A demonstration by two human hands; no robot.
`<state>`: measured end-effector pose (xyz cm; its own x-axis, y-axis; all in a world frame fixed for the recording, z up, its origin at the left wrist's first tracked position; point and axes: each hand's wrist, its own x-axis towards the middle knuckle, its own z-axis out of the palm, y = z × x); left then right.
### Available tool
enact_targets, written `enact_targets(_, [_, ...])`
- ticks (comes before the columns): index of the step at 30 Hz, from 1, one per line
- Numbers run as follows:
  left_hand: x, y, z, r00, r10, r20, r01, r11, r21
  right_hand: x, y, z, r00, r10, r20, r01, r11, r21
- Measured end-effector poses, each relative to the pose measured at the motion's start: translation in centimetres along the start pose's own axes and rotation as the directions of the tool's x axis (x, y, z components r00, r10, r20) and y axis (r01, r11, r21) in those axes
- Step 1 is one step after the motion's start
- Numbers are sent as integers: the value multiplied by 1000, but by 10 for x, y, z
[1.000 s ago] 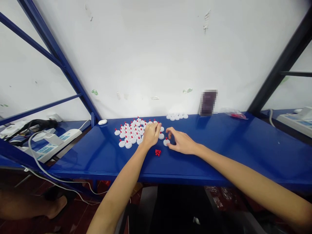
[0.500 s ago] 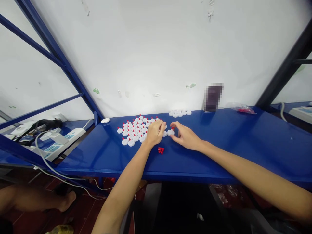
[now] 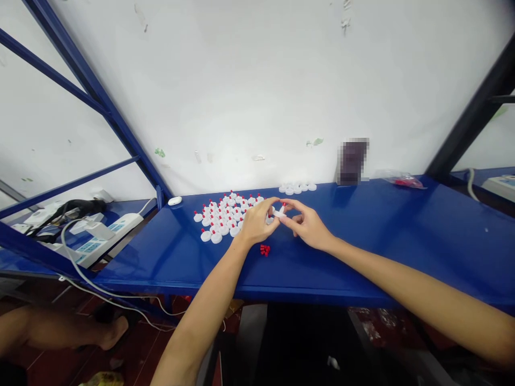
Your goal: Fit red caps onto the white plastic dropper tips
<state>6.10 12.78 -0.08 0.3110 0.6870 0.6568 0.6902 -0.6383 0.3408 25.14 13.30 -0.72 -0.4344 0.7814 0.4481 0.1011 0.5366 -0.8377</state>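
Between both hands, just above the blue table [image 3: 341,257], is a white round cap with a red tip [image 3: 279,214], slightly tilted. My left hand [image 3: 257,221] grips its left edge with thumb and fingers. From the other side, my right hand [image 3: 308,225] pinches it near the red tip. Left of my hands, many similar white caps with red tips [image 3: 221,217] stand grouped close together; my left hand hides some of them. A small pile of loose red tips [image 3: 265,250] lies on the table nearer to me.
Several white caps without red tips [image 3: 298,188] sit by the wall. A blurred dark rectangular object [image 3: 352,162] leans there, beside a clear bag with red contents [image 3: 404,182]. A white oval case [image 3: 175,201] and power strip [image 3: 108,238] lie left. A person's leg [image 3: 60,329] shows below.
My right hand has taken the red-tipped cap off the table and brought it to my left hand. The left fingers have opened from a pinch and closed on its edge.
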Motion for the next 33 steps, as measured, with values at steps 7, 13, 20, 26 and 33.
enact_targets(7, [0,1,0,999,-20,33,20,1000,24,3,2,-3,999,-39,-25,38,998,-53])
enact_targets(13, [1,6,5,998,-40,48,36,995,93,6,6,-5,988,-141,-58,116,943,-313])
enact_targets(20, [1,6,5,999,32,-28,-28,991,131,7,11,-6,982,-188,30,185,900,-394])
enact_targets(26, [-1,5,8,998,64,-3,-63,993,97,7,9,-6,994,-106,14,102,913,-395])
enact_targets(33, [-3,8,16,997,80,-24,-78,994,80,8,13,-9,995,-92,42,101,901,-422])
